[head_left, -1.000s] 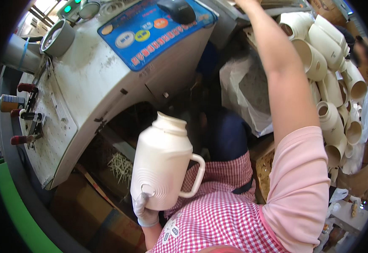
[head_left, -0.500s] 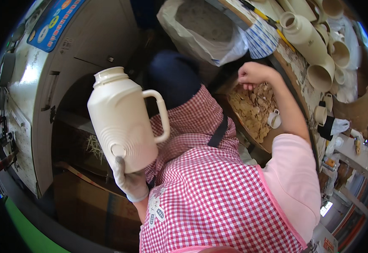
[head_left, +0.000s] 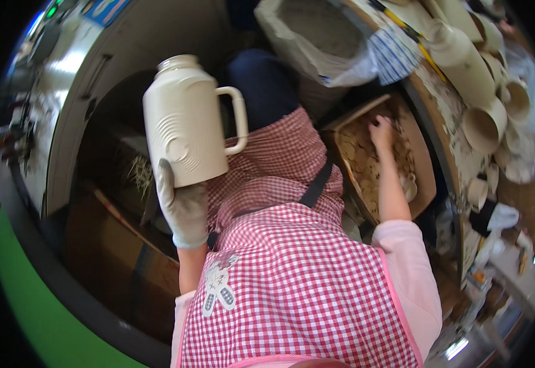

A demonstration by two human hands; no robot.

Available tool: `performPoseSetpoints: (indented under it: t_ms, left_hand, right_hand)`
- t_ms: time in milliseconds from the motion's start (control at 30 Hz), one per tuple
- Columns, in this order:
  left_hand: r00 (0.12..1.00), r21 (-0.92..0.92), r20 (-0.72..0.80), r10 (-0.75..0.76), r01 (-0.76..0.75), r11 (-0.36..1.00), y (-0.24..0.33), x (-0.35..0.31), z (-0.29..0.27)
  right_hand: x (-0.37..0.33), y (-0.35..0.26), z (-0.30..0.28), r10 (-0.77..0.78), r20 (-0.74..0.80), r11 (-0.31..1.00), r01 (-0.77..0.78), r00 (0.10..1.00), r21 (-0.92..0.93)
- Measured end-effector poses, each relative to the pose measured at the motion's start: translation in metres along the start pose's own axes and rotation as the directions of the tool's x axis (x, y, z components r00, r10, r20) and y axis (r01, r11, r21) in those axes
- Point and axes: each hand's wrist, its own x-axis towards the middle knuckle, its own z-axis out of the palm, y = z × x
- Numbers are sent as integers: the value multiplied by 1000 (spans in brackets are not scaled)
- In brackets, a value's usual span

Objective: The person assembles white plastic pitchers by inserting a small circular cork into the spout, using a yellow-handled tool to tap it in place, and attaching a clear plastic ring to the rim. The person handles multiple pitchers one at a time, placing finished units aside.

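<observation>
My left hand [head_left: 183, 211], in a pale work glove, grips a cream plastic jug [head_left: 185, 126] round its base. The jug stands nearly upright, with its ribbed rings facing me, its handle on the right and its threaded neck at the top. My bare right hand [head_left: 383, 132] reaches down into an open cardboard box [head_left: 424, 165] at the right. Its fingers are pinched together; what they hold, if anything, is too small to make out. Thin round cream scraps [head_left: 359, 162] cover the box's bottom, with a small cream cup-like piece [head_left: 408, 186] among them.
A white plastic bag [head_left: 273, 37] lines a bin beyond the box. Along the right, a worn bench [head_left: 448, 126] carries more cream jugs [head_left: 457, 61] and a yellow-and-black tool [head_left: 430, 58]. A pale machine cabinet [head_left: 65, 153] stands at the left, above cardboard [head_left: 111, 251].
My right hand has gone from above the box's far edge down into it. The jug is now more upright and a little higher in view. The whole view has shifted slightly.
</observation>
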Motion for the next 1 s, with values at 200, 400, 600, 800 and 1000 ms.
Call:
performPoseSetpoints:
  t_ms: [200,400,600,800,1000]
  left_hand:
    - [986,35,-127,-111,116,993,0,-2,12]
    - [987,49,28,-161,159,986,-4,-8,14]
    - [992,101,-25,-126,128,987,-6,-11,8]
    - [986,72,-60,-153,158,985,-9,-8,1]
    - [990,54,-41,-139,141,989,-10,-6,3]
  right_hand:
    - [-34,-200,-107,-107,347,523,-244,932,816]
    - [-84,-406,-112,-508,547,343,-425,666,837]
    - [-92,-419,-96,-501,423,607,-41,756,793]
    - [-98,-410,-78,-425,485,503,-246,764,829]
    - [-106,-405,-84,-329,570,448,-407,753,796]
